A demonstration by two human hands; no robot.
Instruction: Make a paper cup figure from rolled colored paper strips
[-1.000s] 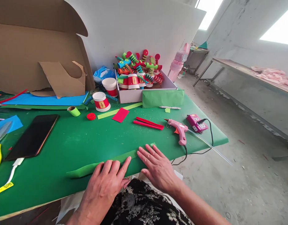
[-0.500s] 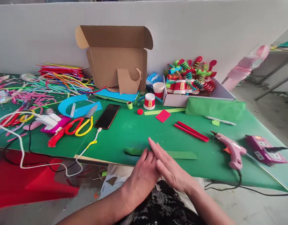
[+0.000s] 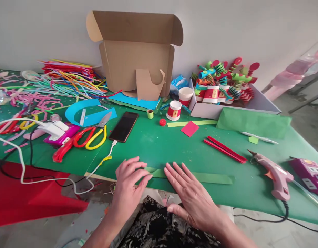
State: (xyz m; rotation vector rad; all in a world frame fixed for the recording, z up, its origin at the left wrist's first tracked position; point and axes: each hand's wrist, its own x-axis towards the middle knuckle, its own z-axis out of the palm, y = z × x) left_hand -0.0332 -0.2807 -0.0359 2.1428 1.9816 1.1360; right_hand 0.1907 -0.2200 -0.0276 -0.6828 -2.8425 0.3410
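Observation:
A long green paper strip (image 3: 213, 178) lies along the near side of the green table. My left hand (image 3: 129, 181) has its thumb and fingers closed on the strip's left end, where the paper looks lifted or twisted. Flat on the middle of the strip rests my right hand (image 3: 191, 191), fingers stretched out and thumb apart. The piece of strip beneath that palm is hidden.
Right of my hands are red strips (image 3: 223, 150), a pink glue gun (image 3: 275, 172) and a pen (image 3: 259, 137). To the left lie scissors (image 3: 93, 134) and a phone (image 3: 124, 126) on a white cable. Behind stand a paper cup figure (image 3: 174, 111) and a cardboard box (image 3: 135, 58).
My hands, together half a second ago, have come apart. The left went to the strip's left end; the right now lies flat on the strip. The camera view has shifted somewhat.

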